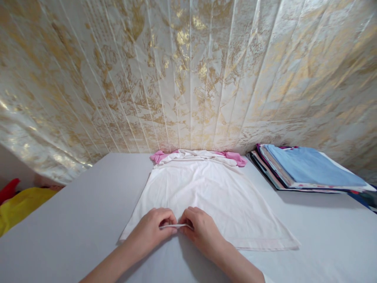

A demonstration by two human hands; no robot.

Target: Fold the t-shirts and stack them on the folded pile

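A white shirt (203,188) with pink sleeves lies spread on the table, its hem toward me and its sleeve end bunched at the far side. My left hand (159,224) pinches the hem near its middle. Close beside it, my right hand (197,226) pinches the same edge, the two sets of fingertips almost touching. Between the hands a short stretch of the hem is lifted a little off the table. The hem's right corner lies flat; the left corner is partly behind my left wrist.
On the right stands a stack of folded clothes (318,167), light blue on top. Yellow cloth (26,204) and a red item (9,190) are beyond the left edge of the white table (73,212). A gold-patterned curtain (188,78) hangs behind.
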